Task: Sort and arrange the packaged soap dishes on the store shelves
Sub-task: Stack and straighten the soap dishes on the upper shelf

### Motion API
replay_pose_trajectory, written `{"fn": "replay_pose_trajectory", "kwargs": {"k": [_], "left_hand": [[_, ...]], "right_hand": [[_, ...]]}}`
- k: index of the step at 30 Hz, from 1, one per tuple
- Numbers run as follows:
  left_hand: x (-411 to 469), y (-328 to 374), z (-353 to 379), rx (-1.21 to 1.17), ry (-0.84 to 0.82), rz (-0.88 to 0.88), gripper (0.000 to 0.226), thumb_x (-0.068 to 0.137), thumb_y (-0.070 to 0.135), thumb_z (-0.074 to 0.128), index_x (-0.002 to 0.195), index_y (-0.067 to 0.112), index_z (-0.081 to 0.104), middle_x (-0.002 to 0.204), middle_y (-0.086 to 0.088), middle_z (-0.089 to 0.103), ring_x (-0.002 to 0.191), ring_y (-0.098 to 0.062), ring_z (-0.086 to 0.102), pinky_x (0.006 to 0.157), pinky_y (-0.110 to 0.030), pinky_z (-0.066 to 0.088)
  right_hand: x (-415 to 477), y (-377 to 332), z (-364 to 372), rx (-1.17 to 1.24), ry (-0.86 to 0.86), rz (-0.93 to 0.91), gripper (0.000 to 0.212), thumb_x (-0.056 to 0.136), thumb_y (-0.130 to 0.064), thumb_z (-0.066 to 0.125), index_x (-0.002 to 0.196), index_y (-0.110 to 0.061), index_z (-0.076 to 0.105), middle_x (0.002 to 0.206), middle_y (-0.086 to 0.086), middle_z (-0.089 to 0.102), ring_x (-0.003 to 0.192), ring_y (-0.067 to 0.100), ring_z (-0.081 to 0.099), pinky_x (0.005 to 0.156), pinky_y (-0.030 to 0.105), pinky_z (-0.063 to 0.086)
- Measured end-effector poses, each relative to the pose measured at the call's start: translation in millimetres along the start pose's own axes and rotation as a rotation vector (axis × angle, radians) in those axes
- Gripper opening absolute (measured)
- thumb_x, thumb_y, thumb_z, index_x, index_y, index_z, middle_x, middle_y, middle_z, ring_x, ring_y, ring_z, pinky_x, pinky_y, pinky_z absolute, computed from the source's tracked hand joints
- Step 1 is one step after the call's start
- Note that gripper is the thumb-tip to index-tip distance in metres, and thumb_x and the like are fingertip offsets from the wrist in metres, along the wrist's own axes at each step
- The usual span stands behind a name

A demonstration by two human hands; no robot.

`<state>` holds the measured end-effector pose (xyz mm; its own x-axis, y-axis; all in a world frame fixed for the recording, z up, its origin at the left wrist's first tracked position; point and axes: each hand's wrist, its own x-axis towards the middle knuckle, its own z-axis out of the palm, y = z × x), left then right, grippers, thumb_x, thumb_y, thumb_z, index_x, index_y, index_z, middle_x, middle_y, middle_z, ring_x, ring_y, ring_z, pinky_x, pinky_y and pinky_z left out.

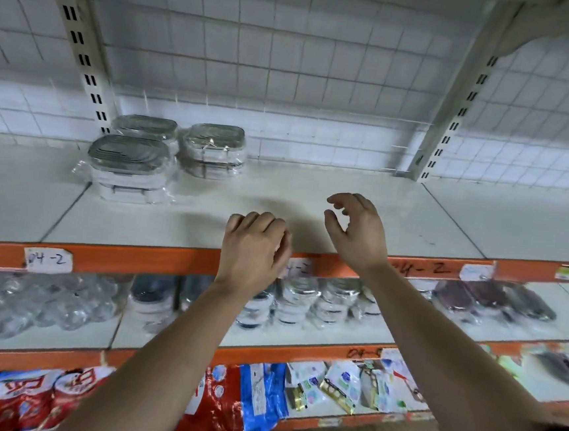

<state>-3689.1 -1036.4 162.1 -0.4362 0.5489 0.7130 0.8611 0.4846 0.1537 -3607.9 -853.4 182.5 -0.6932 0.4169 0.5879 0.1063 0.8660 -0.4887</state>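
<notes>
Soap dishes (128, 160) sit stacked upper left of the hands; left hand (254, 247), fingers curled and empty, is nearer; right hand (357, 232) fingers apart.

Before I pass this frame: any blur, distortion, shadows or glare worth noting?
Head view: the wide-angle lens bows the slotted upright and orange shelf edge; packaged goods on the lower shelf are smeared by blur, while the soap dish stacks above look fairly sharp; left hand and right hand cast soft shadows on the white shelf; only mild glints on the wrap.
</notes>
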Motion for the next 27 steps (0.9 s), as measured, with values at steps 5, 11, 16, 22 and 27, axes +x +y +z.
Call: {"fn": "replay_pose_trajectory", "kwargs": {"k": [5,11,16,22,27], "left_hand": [[-18,89,24,-0.062,0.012,-0.028,0.020,0.090,0.024,0.051,0.083,0.017,0.068,0.080,0.002,0.064,0.073,-0.022,0.059,0.071,-0.038,0.043],[-54,177,62,-0.065,-0.088,-0.059,0.020,0.090,0.026,0.051,0.081,0.017,0.066,0.082,0.002,0.063,0.075,-0.022,0.059,0.072,-0.039,0.044],[-78,225,95,-0.087,-0.231,-0.121,0.024,0.089,0.029,0.048,0.086,0.017,0.068,0.087,0.004,0.066,0.078,-0.021,0.062,0.074,-0.036,0.047],[-94,239,147,-0.089,-0.372,-0.157,0.033,0.091,0.032,0.044,0.095,0.013,0.070,0.092,-0.001,0.068,0.085,-0.024,0.064,0.075,-0.036,0.050],[-92,233,206,-0.123,-0.349,-0.113,0.037,0.092,0.030,0.043,0.108,0.009,0.069,0.104,-0.004,0.067,0.096,-0.026,0.063,0.084,-0.037,0.050]], "right_hand": [[-43,57,-64,0.038,-0.028,-0.008,0.028,0.088,-0.029,0.056,0.109,-0.015,0.067,0.098,-0.001,0.064,0.090,0.019,0.058,0.070,0.031,0.047],[-108,126,-119,0.086,-0.032,-0.074,0.028,0.091,-0.033,0.051,0.096,-0.011,0.069,0.090,-0.001,0.063,0.082,0.017,0.058,0.063,0.029,0.046],[-163,192,-128,0.046,-0.144,0.015,0.036,0.092,-0.040,0.048,0.100,-0.013,0.070,0.096,0.000,0.067,0.094,0.022,0.058,0.073,0.030,0.044],[-188,251,-105,0.004,-0.216,0.100,0.038,0.093,-0.038,0.047,0.109,-0.011,0.069,0.109,0.004,0.066,0.107,0.029,0.054,0.088,0.033,0.040],[-189,296,-78,-0.036,-0.165,0.149,0.044,0.095,-0.036,0.042,0.119,-0.009,0.067,0.124,0.009,0.060,0.120,0.033,0.050,0.099,0.034,0.039]]}}
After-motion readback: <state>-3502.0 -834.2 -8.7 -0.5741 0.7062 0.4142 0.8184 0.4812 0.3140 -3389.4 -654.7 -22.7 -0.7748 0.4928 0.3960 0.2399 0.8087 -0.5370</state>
